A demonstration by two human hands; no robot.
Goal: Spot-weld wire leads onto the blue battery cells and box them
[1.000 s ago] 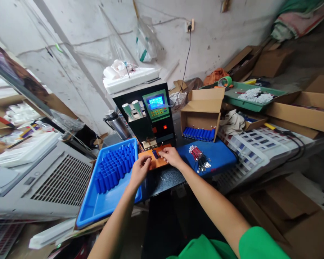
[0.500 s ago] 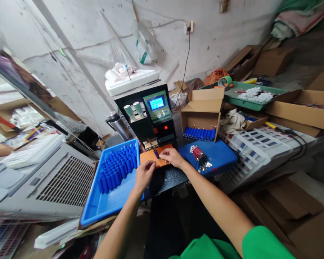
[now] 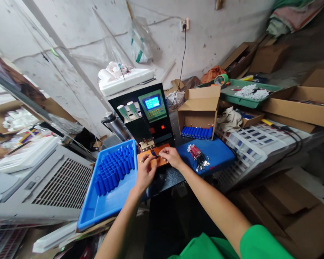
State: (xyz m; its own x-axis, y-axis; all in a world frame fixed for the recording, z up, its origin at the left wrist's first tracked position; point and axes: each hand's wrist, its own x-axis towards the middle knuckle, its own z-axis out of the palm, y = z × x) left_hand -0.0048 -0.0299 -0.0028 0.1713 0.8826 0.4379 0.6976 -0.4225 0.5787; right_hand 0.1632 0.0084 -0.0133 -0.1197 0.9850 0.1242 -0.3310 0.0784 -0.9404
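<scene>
One blue cylinder (image 3: 153, 153) on the orange plate (image 3: 158, 148), before the black machine (image 3: 154, 124). Just beside it, right hand (image 3: 170, 157) with fingertips drawn together, any hold impossible to tell; left hand (image 3: 146, 172) loosely curled, thumb and fingers apart. Leftward, blue tray (image 3: 108, 207); rightward, wire leads (image 3: 197, 157).

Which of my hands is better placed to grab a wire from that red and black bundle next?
Probably your right hand: it is nearer the wire bundle, which lies to its right. Your left hand is farther off, beside the blue tray.
</scene>
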